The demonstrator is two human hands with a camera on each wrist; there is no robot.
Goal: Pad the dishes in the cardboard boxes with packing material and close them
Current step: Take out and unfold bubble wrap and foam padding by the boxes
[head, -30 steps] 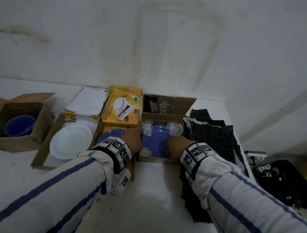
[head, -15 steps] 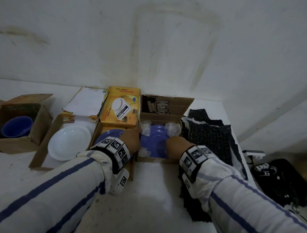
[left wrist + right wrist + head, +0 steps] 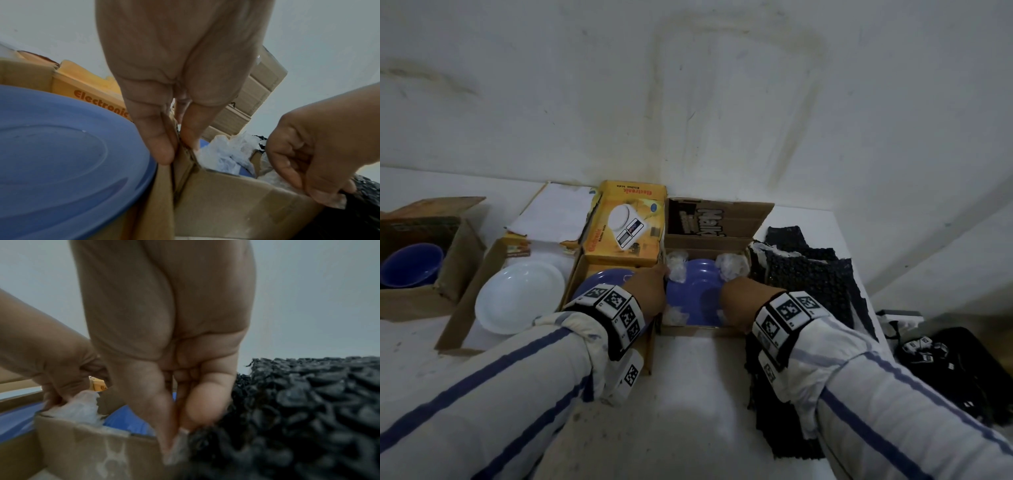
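Note:
An open cardboard box (image 3: 698, 330) holds a blue plate (image 3: 698, 291) with clear plastic wads (image 3: 676, 267) tucked in its corners. My left hand (image 3: 654, 284) is at the box's left wall. In the left wrist view its thumb and finger (image 3: 162, 151) pinch the top edge of that cardboard wall (image 3: 185, 162). My right hand (image 3: 736, 298) is at the front right corner. There its fingertips (image 3: 164, 426) pinch a small clear plastic wad (image 3: 179, 446) between the box wall (image 3: 92, 447) and the black bubble wrap (image 3: 308, 410).
Left of this box, a yellow kitchen-scale box (image 3: 626, 226) holds another blue plate (image 3: 602, 281). Further left a white plate (image 3: 520, 294) and a blue bowl (image 3: 410, 263) sit in their own open boxes. Black bubble wrap (image 3: 808, 281) lies along the right side, with dark gear (image 3: 945, 359) beyond the table edge.
Hardly anything: both hands stay at the same box walls, and the view has shifted only slightly.

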